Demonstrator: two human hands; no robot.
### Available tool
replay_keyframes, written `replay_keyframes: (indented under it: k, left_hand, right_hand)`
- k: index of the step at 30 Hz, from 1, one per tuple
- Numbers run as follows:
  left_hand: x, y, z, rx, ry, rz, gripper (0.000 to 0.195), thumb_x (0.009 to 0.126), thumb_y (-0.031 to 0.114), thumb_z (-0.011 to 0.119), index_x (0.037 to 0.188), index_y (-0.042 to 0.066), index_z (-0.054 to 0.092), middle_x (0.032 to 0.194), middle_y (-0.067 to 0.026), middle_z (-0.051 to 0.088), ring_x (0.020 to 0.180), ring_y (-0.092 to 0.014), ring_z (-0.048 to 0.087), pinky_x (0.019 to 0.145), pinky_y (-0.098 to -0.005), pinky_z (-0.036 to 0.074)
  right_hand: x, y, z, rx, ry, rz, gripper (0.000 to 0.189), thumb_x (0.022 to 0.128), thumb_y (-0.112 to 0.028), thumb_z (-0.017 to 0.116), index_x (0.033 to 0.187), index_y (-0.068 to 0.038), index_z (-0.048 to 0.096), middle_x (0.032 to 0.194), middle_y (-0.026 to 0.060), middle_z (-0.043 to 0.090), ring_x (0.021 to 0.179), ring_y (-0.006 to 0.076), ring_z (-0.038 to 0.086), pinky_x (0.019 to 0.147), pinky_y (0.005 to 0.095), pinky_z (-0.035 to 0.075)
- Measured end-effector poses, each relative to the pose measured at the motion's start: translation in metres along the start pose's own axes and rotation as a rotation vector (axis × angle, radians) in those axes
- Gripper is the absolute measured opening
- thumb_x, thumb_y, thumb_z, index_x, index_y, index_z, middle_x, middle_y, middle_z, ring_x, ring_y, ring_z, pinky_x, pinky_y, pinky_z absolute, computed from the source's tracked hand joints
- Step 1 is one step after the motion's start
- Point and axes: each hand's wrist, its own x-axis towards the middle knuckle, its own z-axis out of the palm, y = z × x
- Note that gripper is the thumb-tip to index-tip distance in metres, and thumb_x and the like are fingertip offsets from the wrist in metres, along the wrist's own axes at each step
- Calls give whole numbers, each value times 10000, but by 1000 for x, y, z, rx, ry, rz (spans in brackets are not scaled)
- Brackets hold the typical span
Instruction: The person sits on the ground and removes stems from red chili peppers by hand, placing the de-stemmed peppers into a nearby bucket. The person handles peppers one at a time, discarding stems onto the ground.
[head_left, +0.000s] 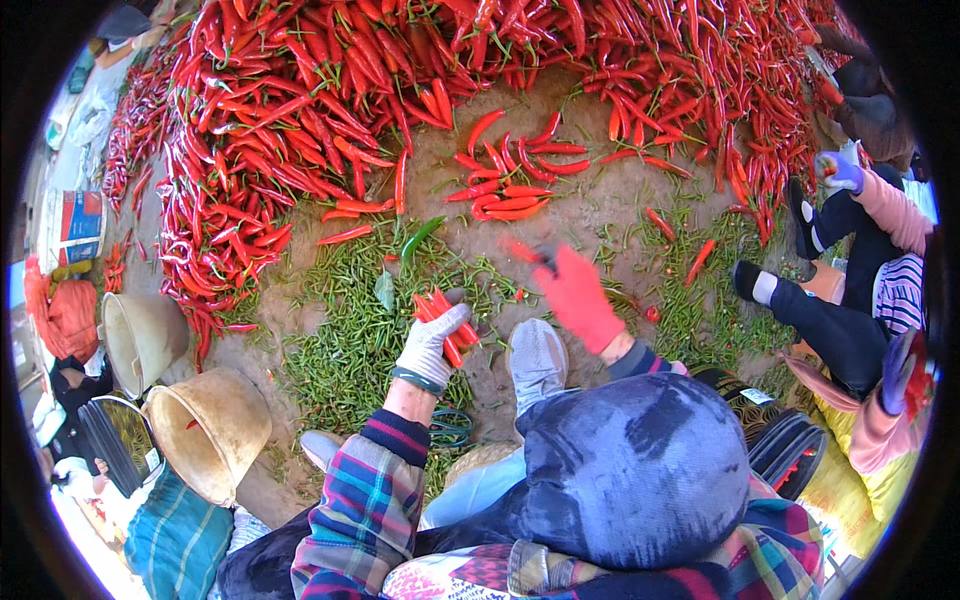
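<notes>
My left hand (436, 337), in a pale grey-white glove, is closed round several red chili peppers (450, 330) without visible stems, above a layer of cut green stems (337, 330). To its right, my right hand (574, 289), in a red glove, is raised over bare ground; it is blurred, with something red at its dark fingertips that I cannot make out for certain. Beyond both hands lies a small group of loose red chilies (517, 176). One green chili (421, 237) and a green leaf (384, 291) rest on the stems.
A large heap of red chilies (300, 112) curves round the far side. Two buckets (217, 435) lie tipped at the left, by a blue-green sack (180, 532). At the right sits another person (832, 322) with gloved hands, near black baskets (780, 450).
</notes>
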Motion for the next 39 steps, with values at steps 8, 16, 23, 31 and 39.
replay_keyframes:
  k: [8,16,23,31,39]
  left_hand:
    - [7,10,9,-219,23,45,244,828,143,719,997,41,575,916,-114,641,804,-248,633,720,-379,541]
    - [16,17,-10,-205,48,-39,200,851,187,684,927,26,594,836,-103,644,742,-237,627,690,-360,530]
    - [5,44,-18,-294,-15,-1,235,827,138,688,980,-2,578,943,-153,655,916,-321,644,905,-501,508]
    - [3,37,-20,-363,-124,-44,209,854,162,675,1000,54,572,932,-112,644,905,-297,639,904,-524,507]
    - [-2,33,-27,-183,22,0,293,776,72,724,1010,54,548,872,-97,628,784,-265,641,718,-416,544]
  right_hand:
    - [-8,-48,39,374,-312,101,223,815,-192,662,934,-5,634,803,161,656,724,304,642,647,369,494]
    - [-12,-56,43,81,-359,-340,271,802,-254,682,764,-14,563,738,191,594,709,378,593,630,442,468]
    - [33,-24,23,-466,-440,-439,312,850,-339,589,917,-35,594,935,199,595,926,374,577,766,467,466]
    - [106,13,39,-525,-36,-236,487,753,-284,711,1122,-18,536,1090,187,578,938,376,594,810,429,489]
    - [86,-6,52,128,-269,52,341,811,-278,677,1024,-22,601,766,86,600,756,208,597,676,348,468]
